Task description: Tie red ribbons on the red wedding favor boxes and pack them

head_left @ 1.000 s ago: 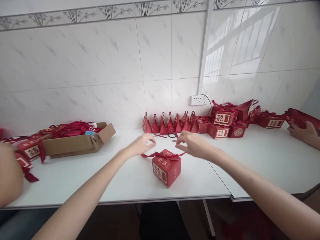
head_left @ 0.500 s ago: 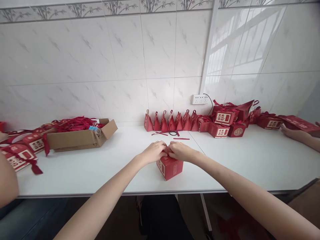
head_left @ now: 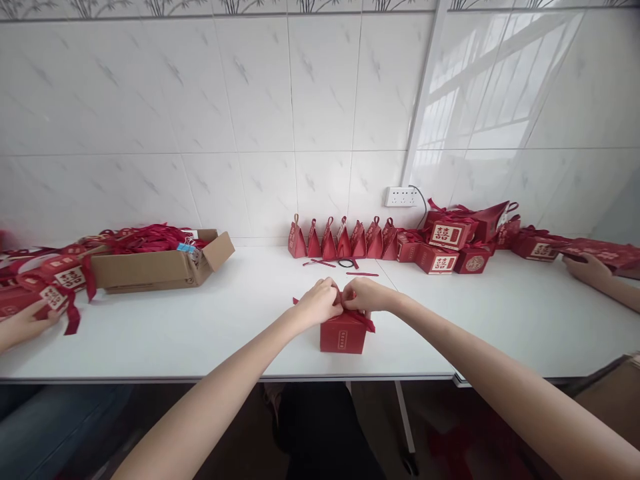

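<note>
- Head view: a red box [head_left: 343, 339] stands upright on the table [head_left: 240, 333], near the front edge. Clock hours below are counted from it, 12 pointing at the wall [head_left: 250, 87].
- Left hand [head_left: 319, 302], at 11 o'clock on the box's top: fingers bent, pinched on the ribbon [head_left: 371, 327].
- Right hand [head_left: 367, 295], at 1 o'clock: thumb and fingers pinched on the same ribbon, just beside the left hand. Which part of it lies between the fingertips is hidden.
- One ribbon tail shows past the left hand at 10 o'clock; the other hangs between 2 and 3.
- At 12 o'clock, seven red pouches [head_left: 343, 249] with loops on top stand in a row along the wall. A black ring [head_left: 345, 263] lies before them, with a thin red strip [head_left: 363, 274] nearer, towards 1.
- At 1, a socket [head_left: 401, 196] with a cable is on the wall.
- At 2, a stack [head_left: 437, 260] of red boxes.
- Between 2 and 3, a co-worker's hand [head_left: 589, 268] holds a red packet [head_left: 607, 250].
- Between 9 and 10, a carton [head_left: 140, 275] heaped with red ribbons [head_left: 155, 238].
- At 9, another person's hand [head_left: 27, 328] touches a ribboned red item.
</note>
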Available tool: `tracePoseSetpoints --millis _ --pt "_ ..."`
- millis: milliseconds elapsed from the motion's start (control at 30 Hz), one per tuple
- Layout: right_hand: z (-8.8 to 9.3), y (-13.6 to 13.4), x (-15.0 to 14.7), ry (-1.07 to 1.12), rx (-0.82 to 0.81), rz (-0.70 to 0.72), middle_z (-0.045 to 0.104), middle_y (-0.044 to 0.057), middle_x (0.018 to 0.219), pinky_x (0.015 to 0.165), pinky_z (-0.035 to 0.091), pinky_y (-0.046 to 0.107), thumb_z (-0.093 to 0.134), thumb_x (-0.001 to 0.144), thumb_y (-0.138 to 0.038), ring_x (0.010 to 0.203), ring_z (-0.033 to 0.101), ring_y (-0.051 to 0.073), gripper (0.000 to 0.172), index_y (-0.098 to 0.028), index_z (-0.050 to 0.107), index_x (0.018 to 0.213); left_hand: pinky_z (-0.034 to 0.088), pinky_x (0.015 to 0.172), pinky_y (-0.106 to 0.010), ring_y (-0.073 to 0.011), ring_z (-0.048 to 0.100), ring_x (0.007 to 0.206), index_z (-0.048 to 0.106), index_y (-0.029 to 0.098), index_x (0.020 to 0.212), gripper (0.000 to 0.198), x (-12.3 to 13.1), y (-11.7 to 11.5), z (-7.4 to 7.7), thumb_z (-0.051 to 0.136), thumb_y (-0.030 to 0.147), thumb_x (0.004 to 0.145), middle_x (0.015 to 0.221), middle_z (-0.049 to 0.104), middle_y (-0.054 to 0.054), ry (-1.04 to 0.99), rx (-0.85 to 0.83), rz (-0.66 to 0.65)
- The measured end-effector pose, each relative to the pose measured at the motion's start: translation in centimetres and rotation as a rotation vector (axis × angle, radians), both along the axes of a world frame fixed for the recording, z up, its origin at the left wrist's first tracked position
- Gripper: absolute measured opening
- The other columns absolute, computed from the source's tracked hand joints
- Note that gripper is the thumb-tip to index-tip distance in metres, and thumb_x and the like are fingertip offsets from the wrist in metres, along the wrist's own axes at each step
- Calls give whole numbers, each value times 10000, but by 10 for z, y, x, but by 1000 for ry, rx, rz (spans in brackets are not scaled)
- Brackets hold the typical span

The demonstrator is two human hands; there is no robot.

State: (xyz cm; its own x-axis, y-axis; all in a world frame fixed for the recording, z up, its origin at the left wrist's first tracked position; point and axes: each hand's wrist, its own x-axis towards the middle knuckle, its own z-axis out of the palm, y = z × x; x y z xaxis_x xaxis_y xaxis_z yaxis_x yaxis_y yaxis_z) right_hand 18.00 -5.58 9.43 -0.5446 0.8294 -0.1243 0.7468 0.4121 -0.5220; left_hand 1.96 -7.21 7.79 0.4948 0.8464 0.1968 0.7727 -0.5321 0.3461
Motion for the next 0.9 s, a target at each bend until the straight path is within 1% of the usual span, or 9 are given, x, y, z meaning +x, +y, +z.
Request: tracePoseSetpoints --millis 67,167,267,333,433,500,633,733,900 --pt "-1 0 -3 -4 51 20 569 -3 553 443 356 228 519 631 -170 439 511 117 43 -178 537 593 473 809 -360 -262 540 993 587 167 643 119 0 0 -2 501 160 724 1000 561 -94 -13 1 1" --pt "-3 1 -5 10 129 55 529 -6 533 461 319 231 540 603 -153 499 496 126 98 -184 479 533 480 809 -355 -240 553 972 570 166 682 111 -3 -1 -7 484 179 751 1077 539 -100 -51 2 10" --pt "-7 1 -3 47 167 73 557 3 585 493 344 229 531 636 -165 536 500 125 70 -184 495 579 479 831 -365 -236 561 977 548 167 692 112 -5 -3 -10 468 192 766 1147 511 -107 -94 2 32" --pt "-10 1 1 76 179 73 585 11 635 518 371 226 520 663 -172 561 519 126 37 -183 517 628 480 838 -368 -236 568 978 533 173 687 99 -5 -4 -11 472 195 761 1158 506 -102 -117 -2 45" --pt "-15 0 6 121 200 59 605 17 696 555 401 229 497 697 -175 597 545 131 37 -183 533 692 480 847 -360 -220 580 950 512 183 669 98 -4 -7 -11 473 196 757 1125 519 -87 -155 -11 56" --pt "-19 0 8 176 223 43 601 17 721 571 414 235 486 716 -179 608 549 131 47 -181 532 724 479 853 -359 -212 582 943 516 186 694 97 -4 -7 -11 461 208 770 1100 528 -78 -188 -16 62" --pt "-24 -2 9 263 258 28 573 13 750 579 421 237 480 728 -171 607 529 118 27 -181 505 730 467 884 -382 -233 555 1015 539 187 774 81 -5 -6 -11 462 213 775 1071 545 -71 -218 -34 48" --pt "-25 -4 9 273 258 24 569 17 779 582 422 235 472 740 -172 611 526 111 27 -180 497 735 455 913 -391 -234 552 1032 539 180 750 79 -5 -4 -12 463 185 773 1112 536 -80 -211 -38 28" --pt "-21 -6 9 269 268 27 569 30 809 626 426 251 506 730 -170 642 518 117 23 -173 526 741 427 977 -405 -230 507 1132 550 184 794 125 -9 -2 -20 439 224 834 1197 492 -98 -337 58 -4"
